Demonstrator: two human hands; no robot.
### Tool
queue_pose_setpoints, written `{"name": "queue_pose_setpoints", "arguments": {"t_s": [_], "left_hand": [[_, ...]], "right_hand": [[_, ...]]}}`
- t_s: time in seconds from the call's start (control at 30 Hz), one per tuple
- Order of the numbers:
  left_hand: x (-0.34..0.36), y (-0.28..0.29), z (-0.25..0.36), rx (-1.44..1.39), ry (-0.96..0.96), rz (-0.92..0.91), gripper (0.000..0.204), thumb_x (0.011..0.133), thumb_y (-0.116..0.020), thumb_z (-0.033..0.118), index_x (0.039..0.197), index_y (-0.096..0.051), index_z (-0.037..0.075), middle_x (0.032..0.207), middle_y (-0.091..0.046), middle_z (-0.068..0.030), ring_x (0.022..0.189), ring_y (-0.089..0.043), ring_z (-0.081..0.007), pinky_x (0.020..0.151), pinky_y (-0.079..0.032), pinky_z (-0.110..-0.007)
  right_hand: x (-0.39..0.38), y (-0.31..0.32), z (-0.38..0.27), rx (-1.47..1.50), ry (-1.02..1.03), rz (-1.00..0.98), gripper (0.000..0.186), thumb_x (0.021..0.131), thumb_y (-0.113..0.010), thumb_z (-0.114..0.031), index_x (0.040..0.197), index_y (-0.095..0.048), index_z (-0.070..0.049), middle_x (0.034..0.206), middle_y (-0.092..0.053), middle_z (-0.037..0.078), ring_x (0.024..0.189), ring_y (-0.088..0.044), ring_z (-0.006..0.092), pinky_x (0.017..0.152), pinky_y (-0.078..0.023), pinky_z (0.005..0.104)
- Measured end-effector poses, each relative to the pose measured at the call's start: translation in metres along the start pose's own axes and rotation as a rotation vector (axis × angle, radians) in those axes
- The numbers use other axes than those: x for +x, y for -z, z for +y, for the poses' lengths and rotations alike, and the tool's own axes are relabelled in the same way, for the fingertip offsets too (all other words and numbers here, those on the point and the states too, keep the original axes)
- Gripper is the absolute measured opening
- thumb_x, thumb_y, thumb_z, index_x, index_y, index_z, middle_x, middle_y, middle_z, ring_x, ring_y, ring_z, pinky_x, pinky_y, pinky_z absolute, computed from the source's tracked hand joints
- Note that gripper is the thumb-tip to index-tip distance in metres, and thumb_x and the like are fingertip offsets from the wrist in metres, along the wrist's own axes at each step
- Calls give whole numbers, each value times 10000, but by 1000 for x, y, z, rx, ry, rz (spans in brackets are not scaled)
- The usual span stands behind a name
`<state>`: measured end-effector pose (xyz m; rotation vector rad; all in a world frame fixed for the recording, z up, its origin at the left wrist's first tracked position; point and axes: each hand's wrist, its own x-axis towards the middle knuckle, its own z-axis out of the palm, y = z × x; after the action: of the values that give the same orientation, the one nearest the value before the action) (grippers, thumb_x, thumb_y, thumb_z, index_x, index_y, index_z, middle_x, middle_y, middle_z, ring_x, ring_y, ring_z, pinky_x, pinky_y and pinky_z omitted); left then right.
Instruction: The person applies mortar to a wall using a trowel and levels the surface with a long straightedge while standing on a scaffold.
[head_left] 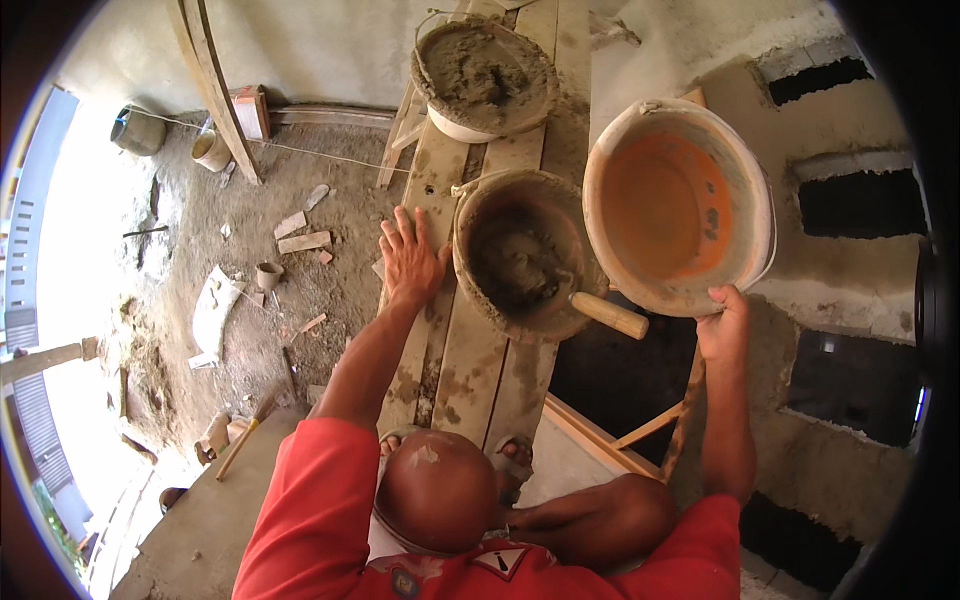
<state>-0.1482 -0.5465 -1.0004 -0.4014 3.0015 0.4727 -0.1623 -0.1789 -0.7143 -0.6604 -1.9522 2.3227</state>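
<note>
My left hand (411,262) rests flat on the wooden planks (470,340), fingers spread, holding nothing. In my right hand (727,322) is the lower rim of a whitish bucket (606,225), its inside stained orange and no mortar heaped in it. The bucket is raised and tilted, so its mouth faces me. Between my hands a mortar-caked bucket (464,255) stands on the planks, with wet grey mortar (515,258) inside. A trowel's wooden handle (611,315) sticks out over its near right rim; the blade is mostly hidden in the mortar.
Farther along the planks stands another bucket (460,130), full of mortar. Below on the left, rubble and wood scraps (304,242) lie on the dirt floor, near two old buckets (138,132). A brush (245,435) lies lower left. Right is a wall (740,400) with dark openings.
</note>
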Motion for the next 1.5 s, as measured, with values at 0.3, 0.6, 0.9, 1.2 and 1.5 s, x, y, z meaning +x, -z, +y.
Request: {"name": "queue_pose_setpoints", "arguments": {"t_s": [0.3,0.6,0.9,1.2,1.5], "left_hand": [[-2,5,1,-32,-6,44,818,931,-502,535,1525,-209,56,1569,-141,-259,1409,-189,-502,1143,-210,-551],[-4,8,2,-38,-1,66,816,933,-495,545,1526,-217,59,1567,-153,-257,1401,-214,-503,1136,-232,-551],[-5,4,0,-18,-12,78,821,935,-487,543,1526,-212,45,1565,-169,-256,1407,-210,-500,1137,-237,-554],[-4,3,-2,-26,-8,72,823,935,-473,554,1525,-213,44,1568,-161,-256,1408,-209,-499,1140,-232,-556],[-4,5,-2,-23,-4,64,816,938,-473,552,1526,-215,50,1567,-167,-251,1408,-214,-496,1142,-230,-551]], "right_hand": [[-6,7,5,-65,29,1,504,723,-547,-14,1226,-523,-1,1098,-577,69,950,-605,203,753,-540,357],[-21,-2,7,-105,56,-3,580,716,-536,-8,1293,-476,-12,1187,-561,72,1067,-564,191,867,-495,331],[-24,7,7,-169,91,-12,617,733,-531,-24,1343,-442,-4,1261,-531,99,1170,-531,241,995,-452,419],[-30,-1,3,-163,117,28,577,719,-520,15,1294,-475,-14,1185,-557,71,1066,-559,191,878,-480,330],[-28,3,2,-149,126,2,584,720,-508,35,1301,-468,-4,1200,-553,78,1089,-555,198,938,-472,348]]}}
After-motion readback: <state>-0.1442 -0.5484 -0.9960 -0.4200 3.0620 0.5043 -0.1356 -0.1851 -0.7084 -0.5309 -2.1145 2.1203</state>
